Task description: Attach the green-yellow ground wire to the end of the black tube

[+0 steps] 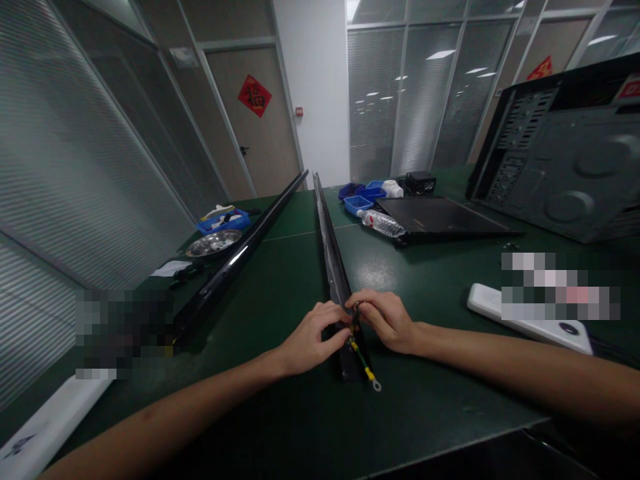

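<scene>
Green-yellow wire [361, 359]: at the near end of a black rail, its ring terminal [377, 386] pointing to five o'clock; hours are read from this wire, twelve lying straight ahead of the person.
Left hand [313, 337]: comes in from between eight and nine o'clock, thumb and fingertips pinching the upper part of the wire.
Right hand [387, 321]: comes in from three o'clock, fingers bent, thumb and fingertips at a small dark piece just beyond; I cannot tell whether it is gripped.
Black rail [330, 248]: passes under the fingers and runs away along the green bench [425, 413], just short of twelve.
White casings: one [60, 417] at half past eight, the other [484, 303] at half past two, both partly blurred.
Second rail [240, 257]: slants from nine towards half past eleven, apart from the first.
Metal dish [194, 251]: ten o'clock, small pieces in it.
Blue tray [243, 220]: half past ten, just beyond the dish.
Clear bottle [383, 225]: twelve, on its side, beside a dark flat panel [450, 217] at one.
Blue baskets [357, 205]: twelve, clustered behind the bottle.
Computer case [555, 167]: half past one.
Door [277, 147]: eleven, bearing a red diamond sign [255, 96].
</scene>
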Action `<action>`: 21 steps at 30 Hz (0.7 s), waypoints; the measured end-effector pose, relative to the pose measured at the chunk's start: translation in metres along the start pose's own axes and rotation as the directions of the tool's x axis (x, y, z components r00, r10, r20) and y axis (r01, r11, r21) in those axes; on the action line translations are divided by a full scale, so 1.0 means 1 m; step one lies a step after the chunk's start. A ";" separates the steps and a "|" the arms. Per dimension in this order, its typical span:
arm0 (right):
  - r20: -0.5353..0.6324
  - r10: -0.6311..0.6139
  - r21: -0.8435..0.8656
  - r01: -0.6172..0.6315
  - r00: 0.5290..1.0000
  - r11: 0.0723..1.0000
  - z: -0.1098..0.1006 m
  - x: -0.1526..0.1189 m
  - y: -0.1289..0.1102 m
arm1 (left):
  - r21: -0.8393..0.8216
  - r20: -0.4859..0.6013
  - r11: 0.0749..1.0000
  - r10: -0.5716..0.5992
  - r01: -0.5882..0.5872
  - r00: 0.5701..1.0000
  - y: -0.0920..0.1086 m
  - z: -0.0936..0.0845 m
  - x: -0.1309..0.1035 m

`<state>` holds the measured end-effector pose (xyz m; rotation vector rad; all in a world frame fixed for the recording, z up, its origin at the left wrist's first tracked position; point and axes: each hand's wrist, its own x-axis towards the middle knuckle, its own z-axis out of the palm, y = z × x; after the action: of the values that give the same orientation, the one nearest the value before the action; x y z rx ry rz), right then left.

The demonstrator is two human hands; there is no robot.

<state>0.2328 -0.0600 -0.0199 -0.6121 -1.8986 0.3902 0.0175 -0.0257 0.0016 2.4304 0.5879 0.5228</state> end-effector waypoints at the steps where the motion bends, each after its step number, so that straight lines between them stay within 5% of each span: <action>1: 0.002 0.002 0.000 -0.002 1.000 1.000 0.000 0.000 0.000 | 0.000 0.003 1.000 -0.001 0.001 1.000 0.000 0.000 0.000; 21: 0.007 0.000 -0.001 0.000 1.000 1.000 0.000 -0.001 0.002 | -0.009 0.006 1.000 0.015 -0.015 1.000 -0.001 -0.001 -0.001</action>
<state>0.2331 -0.0592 -0.0215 -0.6120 -1.9051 0.3921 0.0164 -0.0253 0.0015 2.4285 0.5638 0.5228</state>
